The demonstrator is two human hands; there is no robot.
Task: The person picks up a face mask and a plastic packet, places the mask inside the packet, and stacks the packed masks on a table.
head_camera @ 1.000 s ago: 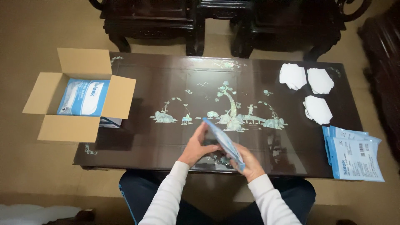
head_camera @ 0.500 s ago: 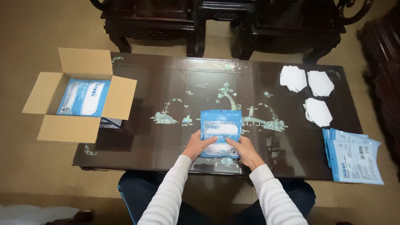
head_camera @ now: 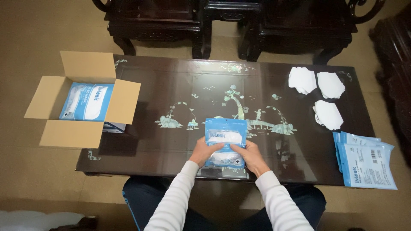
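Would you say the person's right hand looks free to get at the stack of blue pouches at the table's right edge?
Probably not yet: the right hand grips the mask pouch together with the left hand, though bare tabletop lies toward the stack.

counter [head_camera: 180, 85]: dark, glossy, inlaid with pale tree figures | open cardboard box [head_camera: 83, 102] is being carried at left end, overhanging | three white masks [head_camera: 319, 92] are being borne at far right | stack of blue pouches [head_camera: 364, 160] is being carried at near right corner
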